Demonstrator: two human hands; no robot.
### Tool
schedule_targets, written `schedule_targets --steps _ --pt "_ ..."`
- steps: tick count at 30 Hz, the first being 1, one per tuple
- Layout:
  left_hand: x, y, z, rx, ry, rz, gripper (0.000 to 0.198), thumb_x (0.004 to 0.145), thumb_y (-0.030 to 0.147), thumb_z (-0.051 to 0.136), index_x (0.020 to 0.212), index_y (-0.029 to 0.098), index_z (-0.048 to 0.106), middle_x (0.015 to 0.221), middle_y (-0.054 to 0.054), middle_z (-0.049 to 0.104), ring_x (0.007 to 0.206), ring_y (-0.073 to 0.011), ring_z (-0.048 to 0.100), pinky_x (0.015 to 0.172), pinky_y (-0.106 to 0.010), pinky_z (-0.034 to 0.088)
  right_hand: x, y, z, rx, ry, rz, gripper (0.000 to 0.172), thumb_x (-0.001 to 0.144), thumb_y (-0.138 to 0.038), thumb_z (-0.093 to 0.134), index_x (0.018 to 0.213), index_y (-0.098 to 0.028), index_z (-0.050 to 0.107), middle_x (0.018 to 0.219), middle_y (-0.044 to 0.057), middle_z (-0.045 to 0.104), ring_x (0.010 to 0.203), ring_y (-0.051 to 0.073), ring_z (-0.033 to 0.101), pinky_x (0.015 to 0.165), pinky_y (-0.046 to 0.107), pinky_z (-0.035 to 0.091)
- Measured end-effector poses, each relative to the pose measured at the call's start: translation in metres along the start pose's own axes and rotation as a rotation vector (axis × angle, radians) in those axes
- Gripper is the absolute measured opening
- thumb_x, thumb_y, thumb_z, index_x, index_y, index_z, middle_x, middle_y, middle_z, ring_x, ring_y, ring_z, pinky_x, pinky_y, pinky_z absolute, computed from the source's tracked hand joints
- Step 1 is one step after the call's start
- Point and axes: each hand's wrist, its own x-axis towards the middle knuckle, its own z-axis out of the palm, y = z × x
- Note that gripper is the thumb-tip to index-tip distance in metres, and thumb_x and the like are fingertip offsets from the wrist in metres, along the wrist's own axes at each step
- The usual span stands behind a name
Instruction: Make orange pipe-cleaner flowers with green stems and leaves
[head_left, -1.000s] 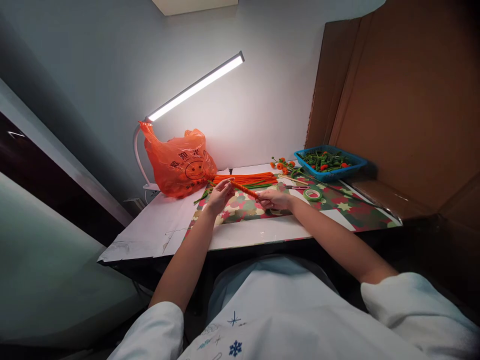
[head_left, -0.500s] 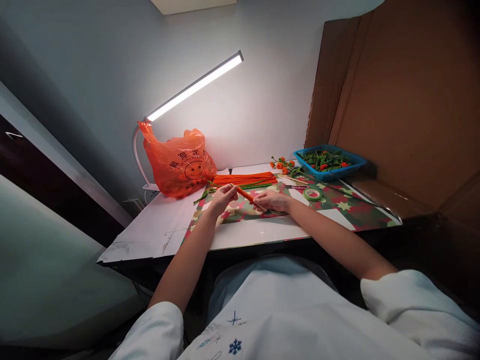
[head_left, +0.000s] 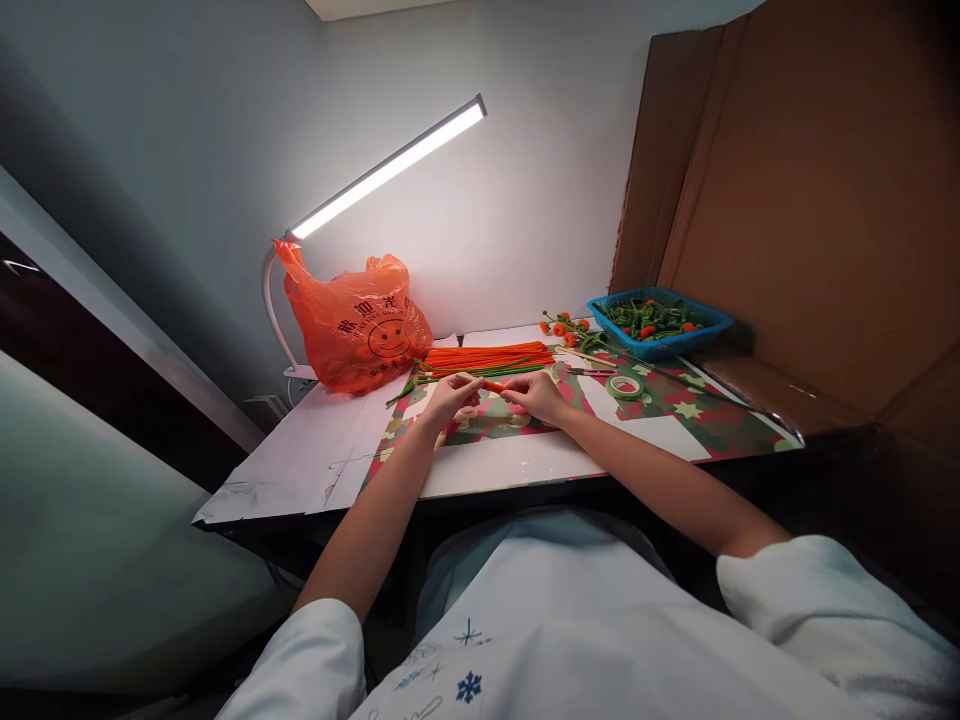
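Between my hands is a short coiled piece of orange pipe cleaner point(head_left: 493, 386). My left hand point(head_left: 453, 398) pinches its left end with fingertips and thumb. The other end sits in the closed fingers of my right hand point(head_left: 537, 396). Both hands are just above the table, and the fingers hide much of the coil. Just behind them lies a bundle of straight orange pipe cleaners point(head_left: 487, 356), with several green pipe cleaners point(head_left: 480, 370) along its near side.
An orange plastic bag point(head_left: 352, 330) stands at the left beneath a lit lamp point(head_left: 390, 168). Green tape point(head_left: 625, 387) lies right of my hands. Farther back are orange flowers point(head_left: 562, 328) and a blue basket point(head_left: 660, 345) of green and orange pieces. Cardboard point(head_left: 787, 200) rises at the right.
My hands have come closer together, the right one shifting left along the orange coil. Less of the coil shows, and the pale stick end seen by my right hand is now out of sight.
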Motion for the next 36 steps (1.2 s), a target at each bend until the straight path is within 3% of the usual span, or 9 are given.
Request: schedule_targets --steps 6,11,17,22,27,31,36 --pt "-0.008 0.007 0.007 0.035 0.001 0.019 0.047 0.053 0.053 0.082 0.068 0.013 0.064 0.056 0.0 0.061 0.053 -0.0103 0.057 0.055 -0.024 0.047 -0.004 -0.006 0.001 -0.289 0.077 -0.256 0.014 0.08 -0.019 0.062 0.083 -0.016 0.075 0.072 0.004 0.071 0.058 0.012 0.055 0.056 0.024 0.037" --pt "-0.011 0.007 0.01 0.044 -0.005 -0.008 0.049 0.052 0.053 0.083 0.071 0.013 0.063 0.059 -0.003 0.065 0.057 -0.0137 0.062 0.06 -0.028 0.051 -0.004 -0.001 -0.001 -0.461 0.043 -0.41 0.016 0.085 -0.015 0.058 0.089 -0.016 0.073 0.078 0.006 0.071 0.068 0.015 0.06 0.063 0.025 0.041" --pt "-0.015 0.009 0.014 0.116 -0.03 -0.061 0.05 0.051 0.056 0.082 0.065 0.014 0.059 0.058 -0.001 0.062 0.053 -0.0106 0.058 0.058 -0.026 0.051 0.0 0.007 -0.004 -0.697 -0.01 -0.515 0.018 0.089 -0.016 0.054 0.089 -0.016 0.072 0.086 0.009 0.071 0.079 0.019 0.061 0.071 0.029 0.043" --pt "-0.014 0.004 0.014 0.234 -0.052 -0.04 0.05 0.059 0.061 0.075 0.062 0.015 0.056 0.056 -0.001 0.06 0.05 -0.0098 0.053 0.05 -0.023 0.045 0.001 0.005 -0.008 -0.698 -0.072 -0.474 0.018 0.09 -0.02 0.055 0.088 -0.018 0.072 0.086 0.009 0.071 0.079 0.019 0.061 0.07 0.028 0.041" --pt "-0.015 0.004 0.012 0.575 -0.05 0.188 0.041 0.076 0.056 0.061 0.064 0.017 0.056 0.054 0.001 0.057 0.046 -0.0088 0.044 0.045 -0.021 0.034 0.004 0.003 -0.016 -0.626 -0.146 -0.362 0.015 0.087 -0.017 0.057 0.087 -0.019 0.072 0.086 0.006 0.072 0.078 0.017 0.062 0.066 0.025 0.04" --pt "-0.015 0.006 0.01 0.784 -0.029 0.312 0.031 0.084 0.047 0.053 0.071 0.019 0.053 0.056 0.002 0.055 0.05 -0.0116 0.046 0.049 -0.023 0.033 0.008 0.003 -0.027 -0.609 -0.142 -0.216 0.013 0.084 -0.018 0.061 0.088 -0.019 0.074 0.087 0.006 0.074 0.077 0.017 0.063 0.063 0.024 0.039" --pt "-0.013 0.005 0.008 0.906 -0.04 0.335 0.023 0.088 0.04 0.047 0.075 0.021 0.049 0.058 0.003 0.054 0.054 -0.014 0.048 0.052 -0.024 0.034 0.009 -0.001 -0.039 -0.552 -0.167 -0.1 0.014 0.082 -0.022 0.063 0.088 -0.018 0.074 0.079 0.005 0.073 0.068 0.015 0.061 0.059 0.023 0.038"
